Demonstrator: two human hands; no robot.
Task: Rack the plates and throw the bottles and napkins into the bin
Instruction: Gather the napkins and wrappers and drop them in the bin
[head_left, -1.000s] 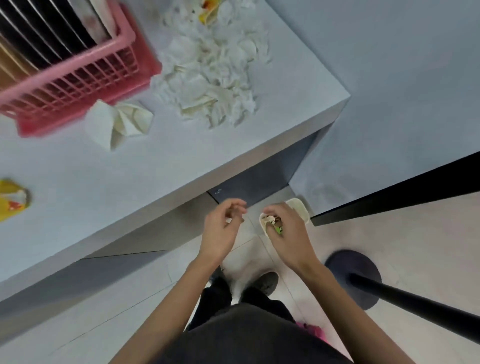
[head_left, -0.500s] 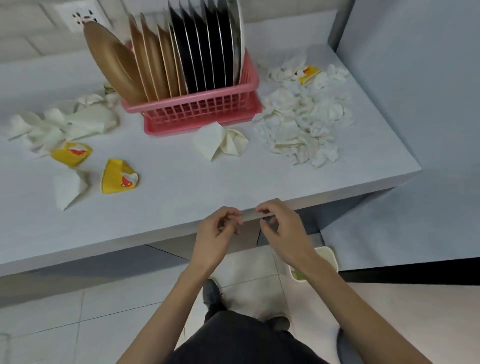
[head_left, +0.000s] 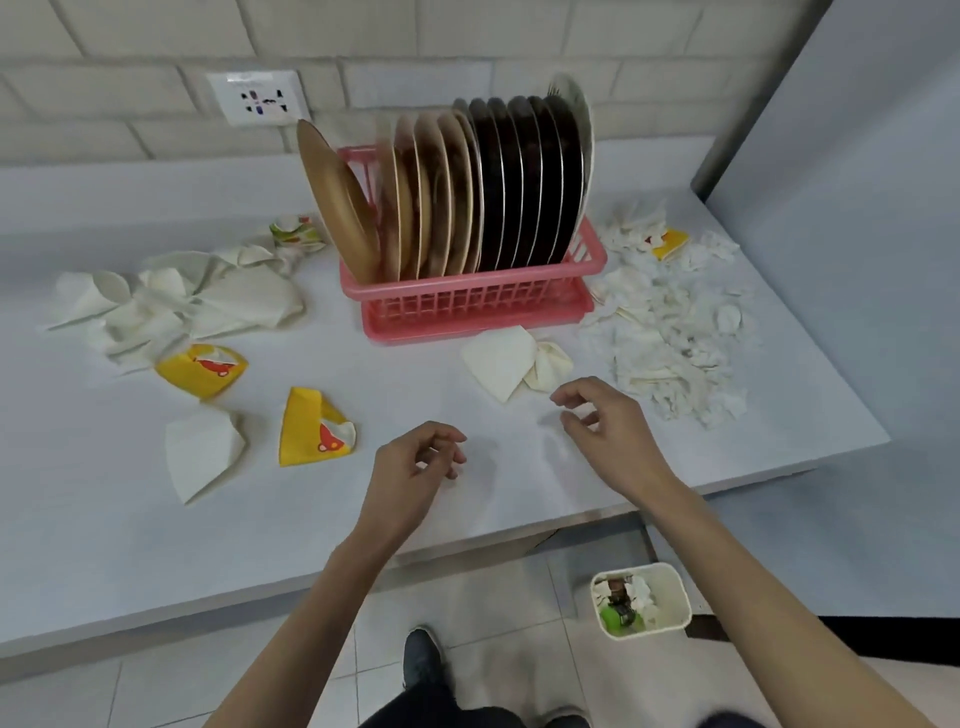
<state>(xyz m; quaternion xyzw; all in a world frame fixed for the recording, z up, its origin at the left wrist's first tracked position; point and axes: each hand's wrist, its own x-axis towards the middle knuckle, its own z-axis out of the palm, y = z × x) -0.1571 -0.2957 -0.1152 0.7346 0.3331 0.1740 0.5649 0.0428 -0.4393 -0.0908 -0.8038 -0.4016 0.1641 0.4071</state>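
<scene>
We see a pink plastic rack (head_left: 467, 304) with a slight sheen, glossy dark plates (head_left: 519, 182), matt tan plates (head_left: 337, 197), crumpled paper napkins (head_left: 670, 332) and a smooth matt table (head_left: 104, 519).

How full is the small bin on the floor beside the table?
Partly full. The bin holds crumpled white napkins and something green, all sitting below its rim. How deep the pile goes cannot be told.

Soft, even, fairly bright light fills the scene, probably from overhead. Faint, diffuse shadows lie on the pale white desk (head_left: 130, 519) under the left hand (head_left: 415, 467) and the right hand (head_left: 608, 431). The tan round plates (head_left: 431, 208) in the pink plastic rack (head_left: 467, 306) look smeared. The wide lens bows the grey tiled wall (head_left: 156, 52) and the desk's edges.
</scene>
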